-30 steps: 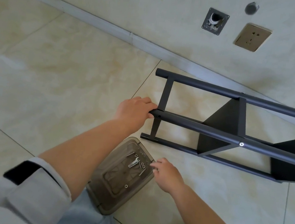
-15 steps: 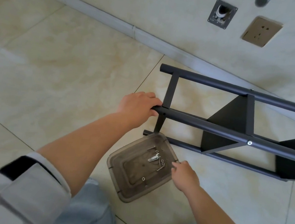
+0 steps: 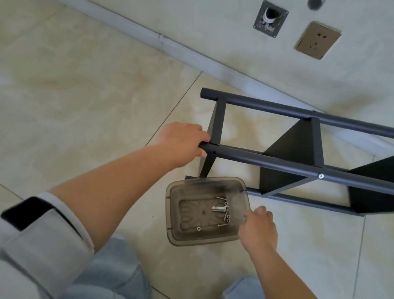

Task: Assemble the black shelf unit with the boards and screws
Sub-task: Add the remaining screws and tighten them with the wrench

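Observation:
The black shelf unit (image 3: pixel 311 169) lies on its side on the tiled floor, with two black boards (image 3: pixel 289 147) fixed between its round poles. My left hand (image 3: pixel 182 142) grips the end of the upper near pole. A translucent brown tray (image 3: pixel 177 230) stands on the floor just in front of the frame. It holds several screws (image 3: pixel 225 216), washers and a small wrench (image 3: pixel 218 208). My right hand (image 3: pixel 259 226) rests at the tray's right rim, fingers curled at its edge; whether it pinches the rim or a screw is hidden.
A wall with a grey skirting strip (image 3: pixel 154 38) runs diagonally behind the frame. It carries a socket plate (image 3: pixel 317 40) and a metal pipe fitting (image 3: pixel 271 19). My knees in light jeans (image 3: pixel 113 275) fill the lower edge.
The tray has slid right, from beneath my left forearm to in front of the frame, with my right hand at its rim. My left hand has stayed on the pole end.

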